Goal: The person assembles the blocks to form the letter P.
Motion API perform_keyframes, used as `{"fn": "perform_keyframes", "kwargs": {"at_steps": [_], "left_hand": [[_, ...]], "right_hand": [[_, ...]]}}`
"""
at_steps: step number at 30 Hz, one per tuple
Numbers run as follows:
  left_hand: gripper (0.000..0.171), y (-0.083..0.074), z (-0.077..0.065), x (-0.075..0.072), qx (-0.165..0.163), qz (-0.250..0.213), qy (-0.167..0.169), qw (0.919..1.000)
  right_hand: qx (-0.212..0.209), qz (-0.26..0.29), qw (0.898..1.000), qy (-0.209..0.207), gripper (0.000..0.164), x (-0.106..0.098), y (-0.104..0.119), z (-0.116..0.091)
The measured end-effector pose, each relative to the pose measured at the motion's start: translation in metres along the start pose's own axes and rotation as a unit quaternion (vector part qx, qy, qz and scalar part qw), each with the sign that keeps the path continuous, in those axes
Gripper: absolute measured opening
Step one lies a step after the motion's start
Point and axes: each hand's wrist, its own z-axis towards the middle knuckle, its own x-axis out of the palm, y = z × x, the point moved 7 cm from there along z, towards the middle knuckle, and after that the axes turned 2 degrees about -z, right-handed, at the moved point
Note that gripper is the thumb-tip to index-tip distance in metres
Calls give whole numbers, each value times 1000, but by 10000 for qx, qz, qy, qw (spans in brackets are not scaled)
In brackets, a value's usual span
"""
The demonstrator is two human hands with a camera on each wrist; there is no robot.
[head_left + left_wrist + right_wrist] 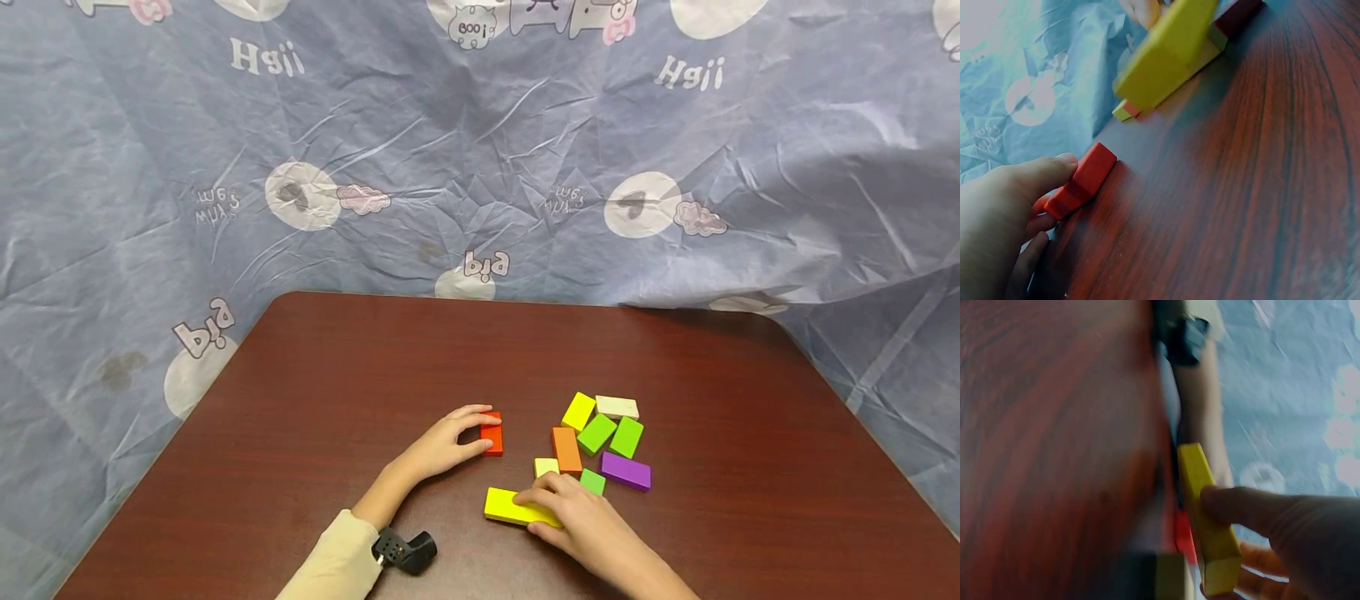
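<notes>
From well behind the long yellow block [502, 506], the head view looks forward and down; the tilted left wrist view faces it from its left, the right wrist view closely from its right. All share it.

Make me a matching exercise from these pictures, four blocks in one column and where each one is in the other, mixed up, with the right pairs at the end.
Blocks
1. Red block
2. Long yellow block
3. Purple block
4. White block

Places
A. Rightmost block in the head view
B. Between the left hand's thumb and fingers
C. Just beyond two green blocks
D. In the right hand's grip

Pairs: 1-B, 2-D, 3-A, 4-C
</notes>
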Motion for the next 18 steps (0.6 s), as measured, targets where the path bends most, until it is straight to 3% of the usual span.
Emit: {"fn": "perform_keyframes", "kwargs": {"at_steps": [7,12,14,18], "left_hand": [[38,-3,-1,-1,-36,-22,59,10000],[37,-3,-1,-1,-79,12,43,10000],[38,-3,-1,0,-71,19,42,10000],[38,-2,-2,0,-56,-12,24,10000]], "right_hand": [[315,-195,9993,90,26,14,10,11],[751,317,9945,660,31,25,12,13],[677,512,9930,819,31,28,14,13],[138,625,9918,1110,32,32,20,12]]}}
